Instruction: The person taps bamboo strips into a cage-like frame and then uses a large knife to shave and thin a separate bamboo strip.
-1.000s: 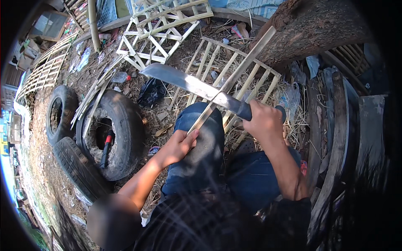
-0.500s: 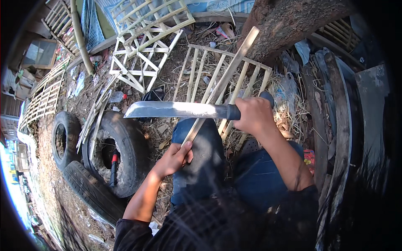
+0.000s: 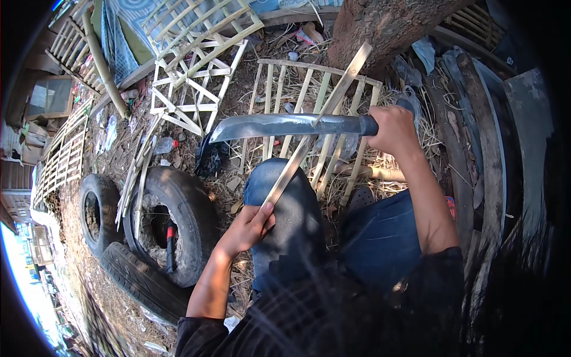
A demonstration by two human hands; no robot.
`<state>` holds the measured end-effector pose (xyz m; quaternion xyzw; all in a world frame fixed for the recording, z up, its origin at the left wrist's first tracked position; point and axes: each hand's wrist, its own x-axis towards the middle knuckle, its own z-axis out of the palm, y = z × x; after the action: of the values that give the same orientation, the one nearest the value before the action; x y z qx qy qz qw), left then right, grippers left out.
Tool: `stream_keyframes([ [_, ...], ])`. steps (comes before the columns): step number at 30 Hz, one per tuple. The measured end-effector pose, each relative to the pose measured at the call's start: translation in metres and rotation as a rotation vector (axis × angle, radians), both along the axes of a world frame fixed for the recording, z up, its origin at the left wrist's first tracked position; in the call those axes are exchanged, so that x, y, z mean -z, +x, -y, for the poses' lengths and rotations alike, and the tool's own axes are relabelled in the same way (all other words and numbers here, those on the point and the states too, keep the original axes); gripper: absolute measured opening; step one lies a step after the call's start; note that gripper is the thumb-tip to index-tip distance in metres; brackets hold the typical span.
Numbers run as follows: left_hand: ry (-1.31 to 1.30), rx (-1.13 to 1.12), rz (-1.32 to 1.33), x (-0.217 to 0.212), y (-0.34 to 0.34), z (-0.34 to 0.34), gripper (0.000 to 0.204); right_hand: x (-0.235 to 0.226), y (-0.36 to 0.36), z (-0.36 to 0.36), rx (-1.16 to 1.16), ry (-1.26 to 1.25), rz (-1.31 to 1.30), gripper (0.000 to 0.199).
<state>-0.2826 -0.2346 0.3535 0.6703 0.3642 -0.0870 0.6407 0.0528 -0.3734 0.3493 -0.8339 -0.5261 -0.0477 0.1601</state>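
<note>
My right hand (image 3: 394,130) grips the black handle of a machete (image 3: 273,126), whose broad blade points left. The blade lies across a flat bamboo strip (image 3: 286,177), covering a short part of it. My left hand (image 3: 245,229) is closed around the strip's near end, thumb on top. From there the strip slants up and to the right over my knee (image 3: 279,220), its far end near the tree trunk. Under and beyond the blade, a bamboo slat frame (image 3: 304,89) lies on the ground.
Old tyres (image 3: 193,226) lie at the left, one with a red-and-black handled tool (image 3: 171,244) inside. Bamboo lattices (image 3: 193,89) and a tree trunk (image 3: 386,30) stand at the back. Wooden planks (image 3: 485,149) run along the right. A plastic bottle (image 3: 165,144) lies among litter.
My right hand and the machete have moved up and to the right, the blade now crossing the strip farther from my left hand. My left hand still holds the strip's near end.
</note>
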Motion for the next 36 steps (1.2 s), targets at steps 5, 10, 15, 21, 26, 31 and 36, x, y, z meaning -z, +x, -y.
stream_keyframes([
  [5, -0.038, 0.034, -0.045, -0.007, 0.0, -0.005, 0.061, -0.021, -0.039, -0.014, 0.1, -0.077, -0.093, 0.017],
  [10, 0.031, 0.013, 0.01, -0.001, -0.013, -0.002, 0.06, -0.018, -0.033, -0.027, -0.053, -0.033, -0.069, 0.02],
  [15, 0.111, -0.006, 0.029, -0.002, -0.009, -0.001, 0.059, -0.016, -0.005, -0.016, 0.214, -0.138, -0.065, 0.021],
  [21, 0.091, -0.002, 0.027, 0.004, -0.018, 0.001, 0.057, -0.013, -0.035, -0.017, -0.058, -0.049, -0.133, 0.022],
  [26, 0.091, -0.072, -0.009, -0.002, -0.01, 0.007, 0.056, -0.017, 0.01, -0.001, 0.24, -0.118, -0.134, 0.02],
  [31, 0.162, -0.037, 0.004, -0.004, -0.021, 0.005, 0.053, -0.01, -0.022, -0.008, -0.081, 0.054, -0.072, 0.017],
  [36, 0.294, -0.008, -0.054, -0.006, -0.013, 0.011, 0.052, -0.004, 0.02, 0.001, 0.263, -0.1, -0.151, 0.019],
])
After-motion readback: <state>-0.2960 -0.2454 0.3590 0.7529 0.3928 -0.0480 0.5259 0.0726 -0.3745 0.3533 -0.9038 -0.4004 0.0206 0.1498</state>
